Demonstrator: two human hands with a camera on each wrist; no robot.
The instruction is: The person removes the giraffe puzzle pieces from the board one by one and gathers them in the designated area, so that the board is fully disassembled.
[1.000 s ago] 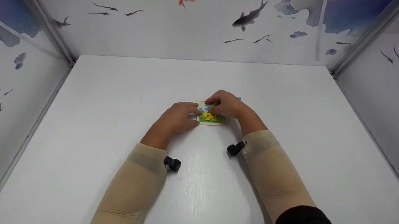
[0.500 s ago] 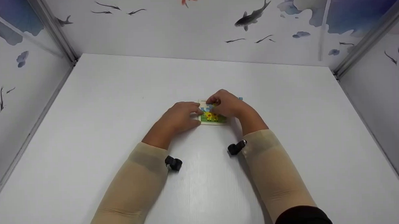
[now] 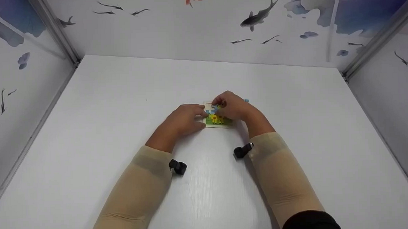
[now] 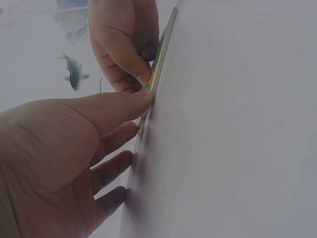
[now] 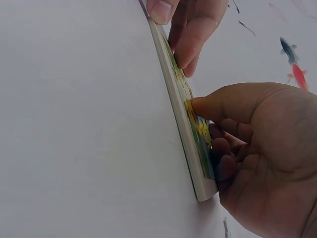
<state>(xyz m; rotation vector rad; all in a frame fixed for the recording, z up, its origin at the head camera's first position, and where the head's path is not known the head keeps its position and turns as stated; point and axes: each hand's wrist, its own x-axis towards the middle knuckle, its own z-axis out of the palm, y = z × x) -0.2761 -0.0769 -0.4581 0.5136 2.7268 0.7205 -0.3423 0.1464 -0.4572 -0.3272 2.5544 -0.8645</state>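
A small jigsaw puzzle board (image 3: 219, 126) with a pale frame and a yellow giraffe-like figure on green lies flat on the table. My left hand (image 3: 185, 119) holds its left side, thumb at the near corner and index finger over the picture. Its other fingertips touch the table in the left wrist view. My right hand (image 3: 235, 106) is over the board's right part, pinching a small blue-and-yellow puzzle piece (image 3: 215, 107) against the upper picture. Right fingers cover much of that piece. In the right wrist view, the right thumb (image 5: 208, 106) presses on the picture.
A bit of blue, seemingly another puzzle piece (image 3: 246, 100), shows just beyond the right hand. The white table (image 3: 200, 196) is bounded by a back wall (image 3: 174, 37) and side walls with fish prints. Small black cameras sit on both sleeves.
The right fingers have shifted slightly over the upper part of the board, and more of the blue-and-yellow piece shows beneath them. The left hand keeps its place on the board; the head view shifted slightly.
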